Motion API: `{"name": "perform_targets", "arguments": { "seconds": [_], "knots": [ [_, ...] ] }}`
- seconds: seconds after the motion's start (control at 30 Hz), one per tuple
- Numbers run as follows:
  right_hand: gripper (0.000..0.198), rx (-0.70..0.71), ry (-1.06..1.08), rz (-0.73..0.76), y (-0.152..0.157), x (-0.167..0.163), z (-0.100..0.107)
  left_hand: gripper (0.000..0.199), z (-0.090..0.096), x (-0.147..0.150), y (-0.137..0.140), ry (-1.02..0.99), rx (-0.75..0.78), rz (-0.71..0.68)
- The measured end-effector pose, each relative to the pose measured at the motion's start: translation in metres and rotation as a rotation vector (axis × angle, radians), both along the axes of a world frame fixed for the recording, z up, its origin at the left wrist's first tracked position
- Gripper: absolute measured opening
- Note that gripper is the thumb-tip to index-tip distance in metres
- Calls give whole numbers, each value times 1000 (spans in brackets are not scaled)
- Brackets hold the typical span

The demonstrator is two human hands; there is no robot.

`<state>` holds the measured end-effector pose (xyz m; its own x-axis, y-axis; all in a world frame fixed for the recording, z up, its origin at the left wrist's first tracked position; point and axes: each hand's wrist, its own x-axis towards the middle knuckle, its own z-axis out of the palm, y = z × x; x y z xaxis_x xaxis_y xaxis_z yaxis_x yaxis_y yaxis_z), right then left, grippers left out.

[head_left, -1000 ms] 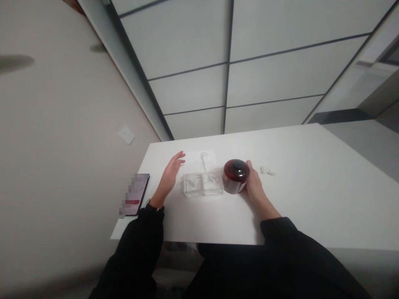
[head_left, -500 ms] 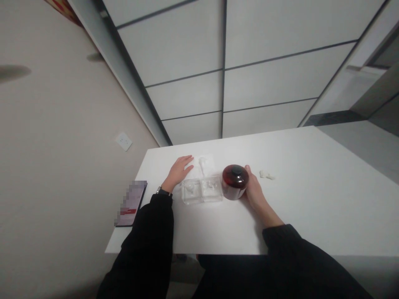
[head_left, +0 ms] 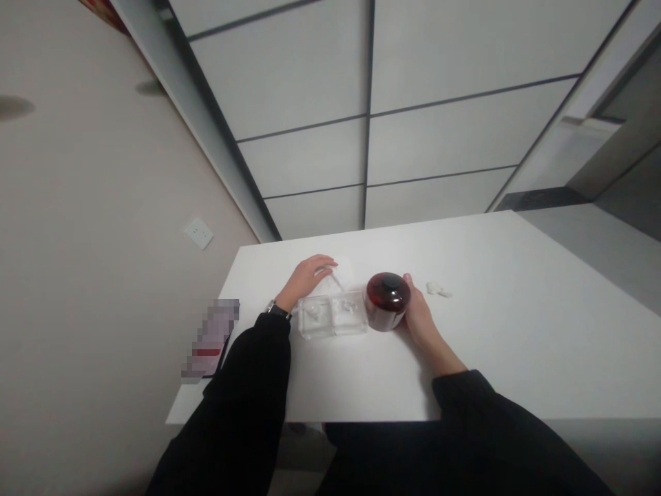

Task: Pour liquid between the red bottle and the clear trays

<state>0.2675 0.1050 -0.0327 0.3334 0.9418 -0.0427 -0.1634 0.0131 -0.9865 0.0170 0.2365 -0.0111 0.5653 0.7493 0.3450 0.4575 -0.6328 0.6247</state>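
Observation:
My right hand (head_left: 419, 313) is wrapped round the right side of a dark red-brown jar (head_left: 388, 295) with a black knob on top. The jar stands upright beside a clear two-compartment box (head_left: 333, 315), which has small clear pieces inside. My left hand (head_left: 311, 273) is just behind the box, fingers stretched forward and thumb apart from them. Below its fingertips is a small white spoon-like thing (head_left: 338, 281), lying on a pale sheet (head_left: 345, 271). The hand covers its wider end, and I cannot make out whether the fingers touch it.
Crumpled white bits (head_left: 438, 289) lie on the white table (head_left: 516, 331) to the right of the jar. A phone (head_left: 211, 341), partly blurred out, rests at the table's left edge. The wall with a socket (head_left: 199, 233) is on the left, and panelled doors (head_left: 438, 138) stand behind.
My left hand has moved right and slightly forward, over the wider end of the white spoon-like thing. My right hand stays round the jar. The view has shifted slightly.

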Motion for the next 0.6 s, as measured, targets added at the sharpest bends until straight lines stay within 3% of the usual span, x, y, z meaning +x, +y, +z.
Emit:
{"name": "perform_targets", "arguments": {
  "seconds": [0.2, 0.3, 0.43, 0.6],
  "knots": [
    [82, -26, 28, -14, -3, -1, 7, 31, 1, -11, 4, -203, 13, 324],
    [80, -29, 29, -19, -3, -1, 11, 31, 0, -24, 7, -251, -30, 416],
    [79, -32, 40, -13, -3, -1, 10, 29, 1, -34, 6, -258, -109, 408],
    [79, -32, 29, -6, -1, 1, 4, 32, 4, -27, -3, -251, -183, 300]
  ]
}}
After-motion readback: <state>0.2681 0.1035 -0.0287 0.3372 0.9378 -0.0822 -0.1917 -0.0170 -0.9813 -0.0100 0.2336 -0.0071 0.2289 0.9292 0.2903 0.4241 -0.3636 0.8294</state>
